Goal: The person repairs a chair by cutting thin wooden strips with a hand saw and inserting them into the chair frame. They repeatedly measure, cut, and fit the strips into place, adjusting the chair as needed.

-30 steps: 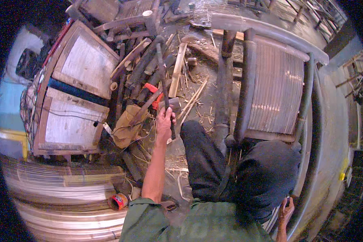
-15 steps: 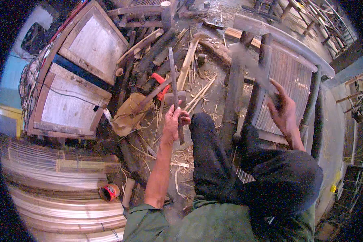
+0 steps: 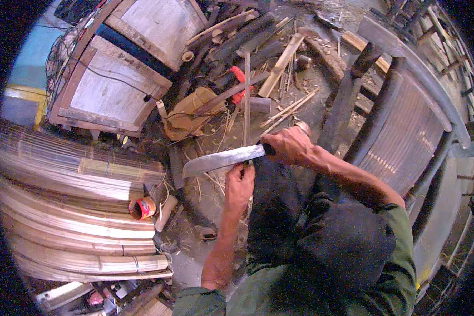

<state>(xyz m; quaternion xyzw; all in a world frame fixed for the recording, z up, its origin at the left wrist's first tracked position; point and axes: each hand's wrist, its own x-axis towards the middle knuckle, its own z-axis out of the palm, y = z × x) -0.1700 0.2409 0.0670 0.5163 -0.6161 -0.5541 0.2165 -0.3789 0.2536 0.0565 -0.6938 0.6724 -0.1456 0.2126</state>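
The right hand (image 3: 289, 147) grips a broad knife (image 3: 221, 159), blade laid across a thin upright bamboo strip (image 3: 246, 100) pinched by the left hand (image 3: 239, 181) (over the littered floor); keep fingers below the edge.

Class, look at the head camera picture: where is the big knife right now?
The knife lies across the middle of the head view, its handle gripped in the right hand, its blade reaching left just above the left hand, which holds an upright bamboo strip.

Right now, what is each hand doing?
Left hand: closed on an upright bamboo strip.
Right hand: closed on the handle of a machete.
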